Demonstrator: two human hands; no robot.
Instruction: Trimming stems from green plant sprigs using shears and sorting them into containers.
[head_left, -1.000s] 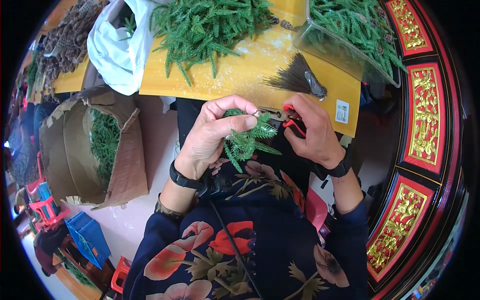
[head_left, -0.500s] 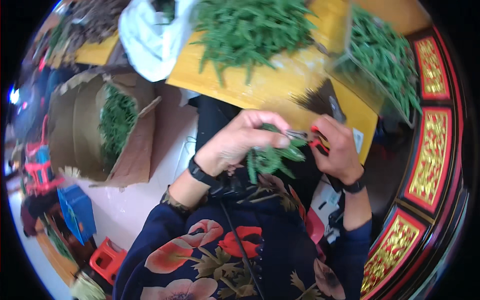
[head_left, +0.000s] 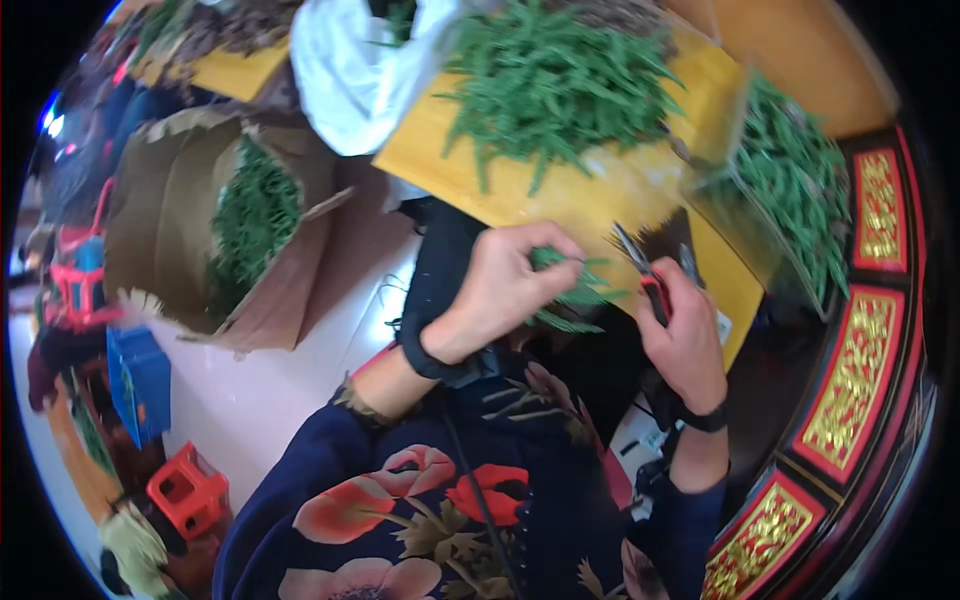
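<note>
Low over your lap and just off the near edge of the yellow table point(head_left: 425, 165), your left hand point(head_left: 510, 285) holds a green sprig point(head_left: 580, 292), thumb and forefinger drawn together at the tips. The sprig shows through the loop of that pinch and fans out beyond and below the thumb, toward your right; blur hides exactly where the fingertips meet its stem. Your right hand point(head_left: 690, 340), fingers curled around the red handles, grips the pliers point(head_left: 638, 255), their metal nose tilted up and leftward, near the sprig but apart from it. Whether the nose is parted, you cannot tell through the smear. Behind the pliers, a dark, fan-shaped bundle point(head_left: 668, 238) of thin strands lies on the tabletop. Farther back sits a heap of green sprigs point(head_left: 560, 90), with a white bag point(head_left: 345, 85) to its left and a clear bin point(head_left: 715, 180) of more greenery to its right. At your left, a torn cardboard box point(head_left: 150, 230) holds green cuttings, well apart from your fingers.
</note>
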